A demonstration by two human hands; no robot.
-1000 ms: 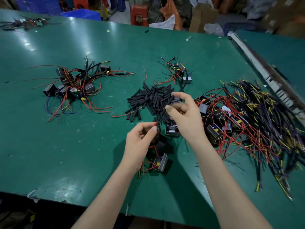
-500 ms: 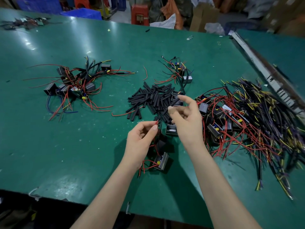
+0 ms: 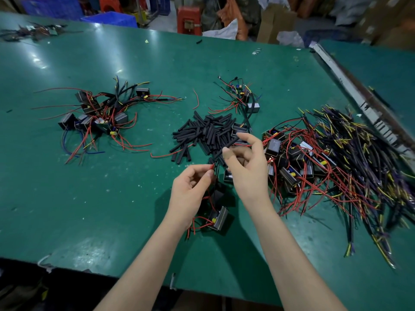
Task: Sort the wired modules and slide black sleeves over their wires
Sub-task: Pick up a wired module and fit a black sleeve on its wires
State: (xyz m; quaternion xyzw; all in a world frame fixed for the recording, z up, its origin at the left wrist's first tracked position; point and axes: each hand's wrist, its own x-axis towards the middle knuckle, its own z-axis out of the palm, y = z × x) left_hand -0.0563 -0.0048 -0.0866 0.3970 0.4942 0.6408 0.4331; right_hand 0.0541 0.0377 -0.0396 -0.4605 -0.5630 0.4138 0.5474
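Head view: right hand [image 3: 247, 167] grip pinches a black sleeve [image 3: 229, 145], long axis running upper right to lower left, low end just above-right of the red wire tip [image 3: 211, 167] pinched in left hand [image 3: 193, 187], frame center over the desk [image 3: 89, 198].

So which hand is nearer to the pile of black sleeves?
Right. The right hand holds one sleeve at the near right edge of the pile of black sleeves. The left hand pinches a wire, closer to the person.
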